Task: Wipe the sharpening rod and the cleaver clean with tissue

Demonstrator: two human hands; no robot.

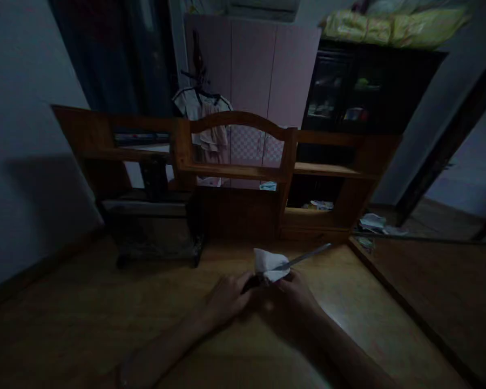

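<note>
Both my hands meet over the wooden desk top (105, 324). My left hand (227, 297) is closed on the dark handle of a knife (308, 255), whose thin metal blade points up and to the right. My right hand (294, 294) pinches a crumpled white tissue (267, 263) against the blade near the handle. The room is dim and the fingertips are hard to make out.
A wooden shelf unit (235, 173) rises at the back of the desk, with a dark boxy object (154, 227) at its left. Clothes hang on a pink wardrobe (263, 75) behind. A dark cabinet (356, 92) stands right. Papers (372, 222) lie beyond the desk's right edge.
</note>
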